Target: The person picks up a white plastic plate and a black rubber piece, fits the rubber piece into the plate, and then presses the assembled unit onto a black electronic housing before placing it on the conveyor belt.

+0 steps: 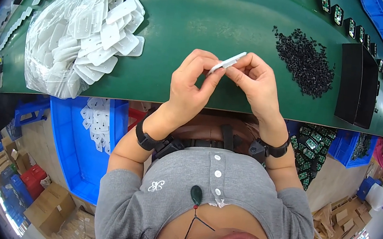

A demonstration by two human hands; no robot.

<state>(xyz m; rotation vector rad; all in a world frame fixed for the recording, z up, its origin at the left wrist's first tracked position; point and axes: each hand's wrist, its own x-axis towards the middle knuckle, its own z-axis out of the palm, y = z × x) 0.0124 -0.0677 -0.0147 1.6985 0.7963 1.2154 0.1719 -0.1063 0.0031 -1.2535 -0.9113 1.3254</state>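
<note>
Over the green table [203, 20], close to its near edge, both my hands hold one white plastic plate [229, 62], tilted so that it shows nearly edge-on. My left hand [190, 79] pinches its left end between thumb and fingers. At the other end, my right hand [259, 84] is closed on it, with the thumb low and the fingers bent behind. Whether a smaller part is between my fingers is hidden. To the left lies a heap of similar white plates [111, 35], partly in a clear plastic bag [41, 60]. Small black parts [304, 61] lie piled on the right.
A black box [358, 85] stands right of the small parts. Black housings with green circuit boards [338, 15] line the far right. Below the table edge are a blue bin [66, 142] with white plates at left and several circuit boards [312, 144] at right.
</note>
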